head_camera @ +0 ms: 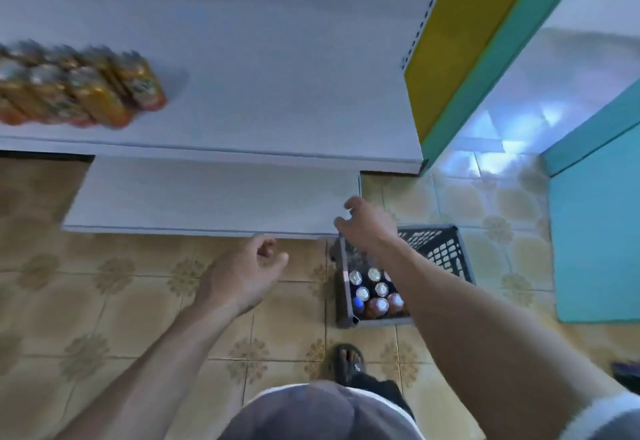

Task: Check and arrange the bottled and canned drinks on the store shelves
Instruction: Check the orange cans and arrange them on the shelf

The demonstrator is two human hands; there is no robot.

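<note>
Several orange cans stand in rows at the left of the upper white shelf; they are blurred. A dark plastic crate sits on the floor below the lower white shelf, holding several cans and bottles seen from above. My right hand reaches out over the crate's far left corner near the lower shelf's right end, fingers loosely spread, holding nothing. My left hand hovers above the floor in front of the lower shelf, fingers loosely curled and empty.
Patterned tan floor tiles lie underfoot. A yellow and teal upright panel bounds the shelves on the right. A teal block stands at the right. My sandalled foot is just behind the crate.
</note>
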